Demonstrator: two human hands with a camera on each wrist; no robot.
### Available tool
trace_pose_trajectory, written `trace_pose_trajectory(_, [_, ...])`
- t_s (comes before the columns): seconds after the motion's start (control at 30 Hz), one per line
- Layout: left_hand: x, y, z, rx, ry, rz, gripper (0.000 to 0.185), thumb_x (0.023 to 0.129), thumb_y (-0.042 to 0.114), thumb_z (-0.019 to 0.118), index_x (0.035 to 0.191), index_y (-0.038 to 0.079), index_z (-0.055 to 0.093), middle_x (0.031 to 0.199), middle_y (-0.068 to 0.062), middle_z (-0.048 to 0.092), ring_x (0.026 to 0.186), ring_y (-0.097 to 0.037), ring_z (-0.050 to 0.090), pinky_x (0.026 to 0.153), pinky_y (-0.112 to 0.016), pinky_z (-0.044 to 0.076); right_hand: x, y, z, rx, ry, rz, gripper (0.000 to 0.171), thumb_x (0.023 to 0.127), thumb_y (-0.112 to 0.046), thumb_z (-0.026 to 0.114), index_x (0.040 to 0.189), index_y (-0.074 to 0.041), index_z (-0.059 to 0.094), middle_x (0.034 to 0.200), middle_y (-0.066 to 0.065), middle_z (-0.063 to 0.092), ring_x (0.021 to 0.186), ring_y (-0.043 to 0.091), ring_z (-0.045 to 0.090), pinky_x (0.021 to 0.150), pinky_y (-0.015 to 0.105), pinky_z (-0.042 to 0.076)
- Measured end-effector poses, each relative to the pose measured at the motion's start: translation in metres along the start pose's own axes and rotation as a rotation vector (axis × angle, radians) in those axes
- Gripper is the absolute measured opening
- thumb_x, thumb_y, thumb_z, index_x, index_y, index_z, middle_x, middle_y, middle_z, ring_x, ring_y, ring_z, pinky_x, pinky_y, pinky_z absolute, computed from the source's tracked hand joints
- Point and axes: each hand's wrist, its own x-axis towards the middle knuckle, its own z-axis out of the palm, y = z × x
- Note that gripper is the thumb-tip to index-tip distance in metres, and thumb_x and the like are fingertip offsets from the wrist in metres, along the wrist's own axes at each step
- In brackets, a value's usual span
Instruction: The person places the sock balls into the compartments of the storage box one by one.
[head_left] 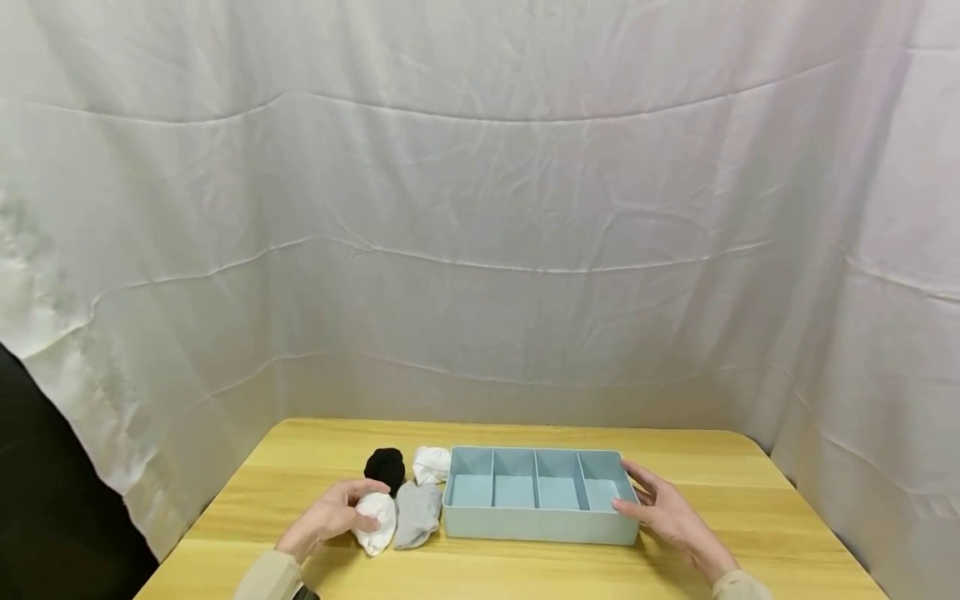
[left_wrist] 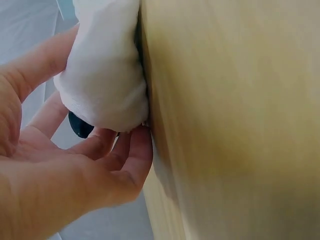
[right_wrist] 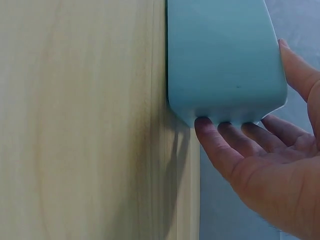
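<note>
At the table's [head_left: 300,467] near left, the left hand [head_left: 330,518] curls round a rolled white sock [head_left: 377,520], soft and light, best pinched mid-roll. The right hand [head_left: 667,512], fingers straight, steadies the stiff blue tray [head_left: 536,525].

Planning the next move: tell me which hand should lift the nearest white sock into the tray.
Left. The left hand already grips the white sock, while the right hand rests on the far end of the tray, probably best kept steadying it.
</note>
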Motion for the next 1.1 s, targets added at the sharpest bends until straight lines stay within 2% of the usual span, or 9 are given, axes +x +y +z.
trace_pose_trajectory(0.13, [-0.002,-0.001,0.001,-0.015,0.028,-0.031,0.055,0.069,-0.006,0.076,0.122,0.002,0.064,0.106,-0.016,0.058,0.09,-0.023,0.055,0.073,-0.031,0.05,0.0,0.001,0.002,-0.007,0.001,0.01,0.082,0.089,-0.017,0.073,0.153,0.0,0.025,0.16,0.026,0.015,0.14,0.048,0.03,0.106,0.049,0.043])
trace_pose_trajectory(0.3, [-0.003,0.001,0.0,-0.053,0.025,-0.005,0.056,0.069,-0.01,0.072,0.123,0.001,0.063,0.113,-0.019,0.054,0.09,-0.023,0.054,0.074,-0.032,0.052,-0.001,0.002,0.003,-0.012,0.008,0.018,0.082,0.089,-0.017,0.073,0.154,-0.001,0.025,0.16,0.025,0.015,0.14,0.048,0.031,0.106,0.049,0.043])
trace_pose_trajectory(0.47, [-0.004,0.002,-0.002,-0.148,-0.042,0.024,0.059,0.076,-0.008,0.071,0.133,-0.006,0.054,0.117,-0.024,0.053,0.086,-0.022,0.06,0.072,-0.036,0.058,-0.001,0.004,0.003,-0.023,0.006,0.01,0.082,0.09,-0.018,0.072,0.154,-0.001,0.024,0.16,0.026,0.015,0.14,0.048,0.031,0.105,0.048,0.044])
trace_pose_trajectory(0.6, [-0.003,0.002,-0.003,-0.198,-0.094,0.053,0.063,0.082,0.0,0.073,0.138,-0.008,0.047,0.119,-0.024,0.057,0.088,-0.022,0.063,0.075,-0.038,0.059,-0.003,0.005,0.002,-0.026,0.0,0.017,0.082,0.09,-0.019,0.072,0.154,-0.001,0.024,0.159,0.027,0.015,0.139,0.048,0.031,0.104,0.048,0.045])
trace_pose_trajectory(0.83, [0.007,0.009,-0.007,-0.204,-0.045,0.126,0.065,0.083,0.013,0.077,0.138,-0.007,0.049,0.118,-0.02,0.063,0.094,-0.021,0.062,0.075,-0.03,0.058,0.001,-0.001,-0.001,-0.028,0.001,0.01,0.082,0.09,-0.021,0.072,0.154,-0.002,0.024,0.161,0.025,0.014,0.141,0.047,0.03,0.107,0.049,0.042])
trace_pose_trajectory(1.1, [0.017,0.017,-0.001,-0.189,0.026,0.155,0.064,0.085,0.016,0.077,0.14,-0.003,0.049,0.129,-0.023,0.06,0.094,-0.017,0.062,0.075,-0.032,0.058,0.0,-0.001,-0.002,-0.026,-0.009,0.004,0.084,0.091,-0.02,0.071,0.155,-0.001,0.02,0.16,0.026,0.013,0.141,0.047,0.029,0.109,0.051,0.039])
